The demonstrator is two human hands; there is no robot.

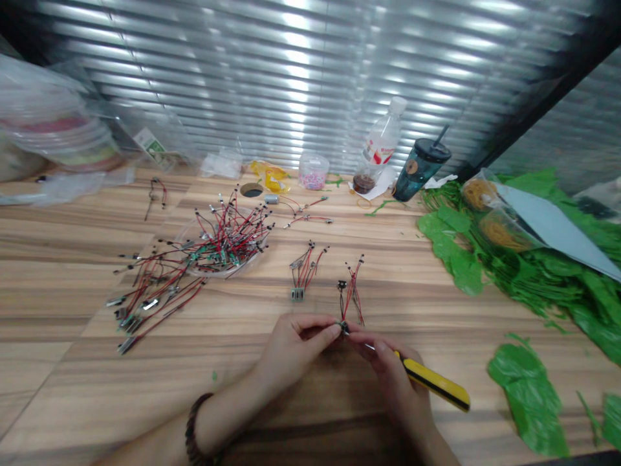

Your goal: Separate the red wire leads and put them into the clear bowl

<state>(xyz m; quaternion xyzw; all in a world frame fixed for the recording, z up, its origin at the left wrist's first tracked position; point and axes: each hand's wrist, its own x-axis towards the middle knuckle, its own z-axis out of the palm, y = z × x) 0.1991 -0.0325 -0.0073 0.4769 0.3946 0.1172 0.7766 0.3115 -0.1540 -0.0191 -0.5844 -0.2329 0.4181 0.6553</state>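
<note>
My left hand [295, 346] pinches a small dark part [344, 327] with red and black wires [352, 294] running up from it. My right hand [395, 372] grips a yellow and black tool [436, 382], its thin metal end near the same part; its fingertips touch or nearly touch that part. Just beyond my hands lies a small bundle of wired connectors [306, 268] with a green board piece [297, 294]. To the left, a clear round dish [208, 275] is heaped with red and black wired parts, and more wired parts [150, 304] spill beside it.
Along the blinds stand a bottle [381, 149], a dark tumbler [420, 169], a small tub [313, 171] and a yellow packet [270, 175]. Green plastic pieces [528, 278] cover the right side, with another [528, 398] nearer. Wrapped stacked containers [58, 129] stand at the back left.
</note>
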